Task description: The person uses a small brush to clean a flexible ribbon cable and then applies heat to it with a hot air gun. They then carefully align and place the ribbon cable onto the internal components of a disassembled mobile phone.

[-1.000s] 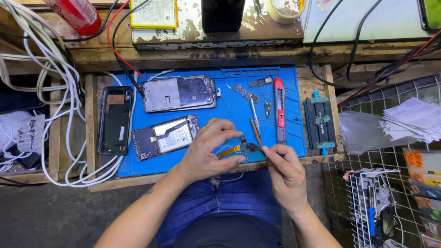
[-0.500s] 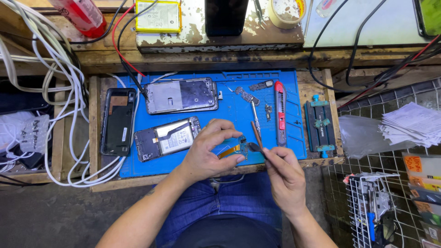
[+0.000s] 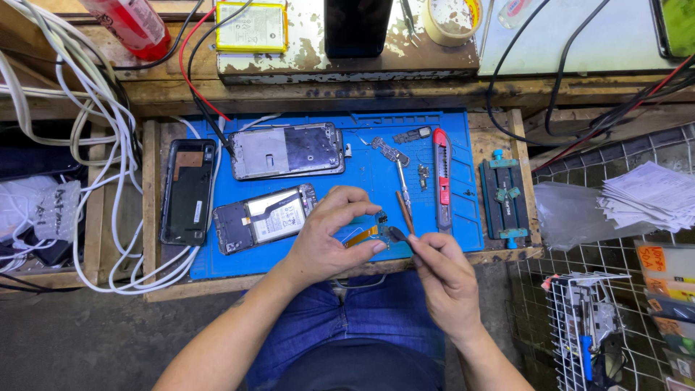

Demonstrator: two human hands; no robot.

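Item: small circuit board (image 3: 381, 220) with an orange flex ribbon (image 3: 360, 236), held above the near edge of the blue work mat (image 3: 362, 166), just in front of the person's lap. Left hand (image 3: 333, 235): closed in a pinch on the board, thumb beneath and fingers curled over the top. Right hand (image 3: 441, 271): closed around a thin brown-handled tool (image 3: 402, 217), whose dark tip meets the board's right edge. Handling note, as a judgement: the board is slight and its ribbon fragile, so a steady pinch and light, short strokes of the tip would serve best, with the ribbon kept unbent. At 10 o'clock from the board, on the mat: an opened phone (image 3: 264, 216) showing its battery. At 11 o'clock: a bare phone frame (image 3: 287, 150). At 9 o'clock, off the mat: a black back cover (image 3: 187, 190), with white cables (image 3: 108, 145) looping beyond. At 1 o'clock: a red utility knife (image 3: 441, 168) and loose small parts (image 3: 394, 152). At 2 o'clock: a teal board clamp (image 3: 504, 195). Farther at 3 o'clock: a stack of papers (image 3: 644, 195).
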